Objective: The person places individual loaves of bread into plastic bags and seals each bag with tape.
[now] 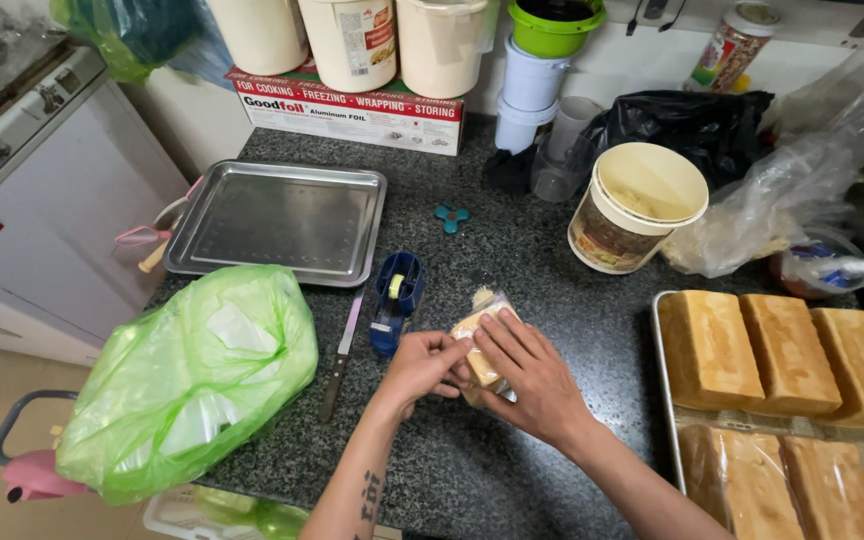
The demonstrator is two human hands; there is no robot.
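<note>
A small cake slice in a clear plastic wrapper (479, 330) lies on the dark speckled counter (512, 260). My left hand (422, 365) pinches the wrapper's left side. My right hand (532, 375) lies flat over its right side, fingers pressing the plastic down. Just left of my hands stands a blue tape dispenser (395, 298). A knife (342, 355) lies beside it, blade pointing away from me.
An empty steel tray (277, 220) sits at the back left, a full green plastic bag (187, 375) at the front left. A tray of loaf cakes (782, 390) fills the right. An open tub (637, 205), stacked cups (530, 95) and plastic bags (782, 190) stand behind.
</note>
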